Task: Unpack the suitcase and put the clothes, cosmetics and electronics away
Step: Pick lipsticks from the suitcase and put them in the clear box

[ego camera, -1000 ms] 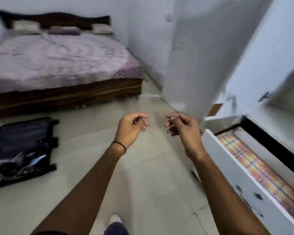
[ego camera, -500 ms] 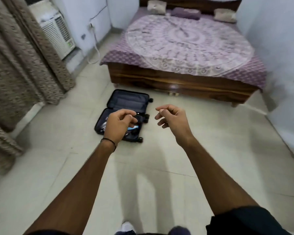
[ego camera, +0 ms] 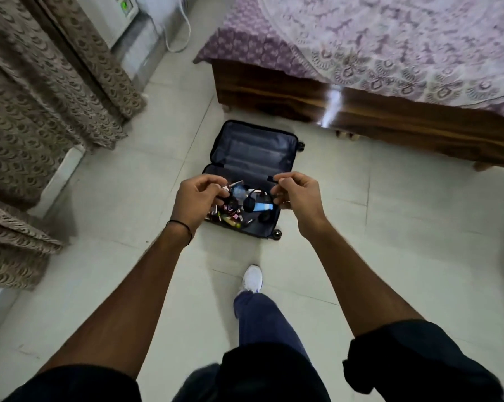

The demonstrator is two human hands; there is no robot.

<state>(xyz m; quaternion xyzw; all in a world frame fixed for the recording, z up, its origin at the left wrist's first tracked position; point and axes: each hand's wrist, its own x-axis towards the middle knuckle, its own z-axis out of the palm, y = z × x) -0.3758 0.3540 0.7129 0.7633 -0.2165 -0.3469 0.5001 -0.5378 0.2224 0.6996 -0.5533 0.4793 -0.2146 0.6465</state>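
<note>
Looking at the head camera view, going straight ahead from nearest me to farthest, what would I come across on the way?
White shoe → open suitcase → wooden bed frame → purple bedspread

A pale tiled floor (ego camera: 390, 227) is spread through the room. At the far right, a dark wooden bed frame (ego camera: 274, 91) is covered by a purple and white patterned bedspread (ego camera: 390, 39). Brown patterned curtains (ego camera: 41, 97) are hung at the left. Beyond them, a white appliance with a green light (ego camera: 108, 18) is seen, with a white cable (ego camera: 189, 27) just beside it.
</note>
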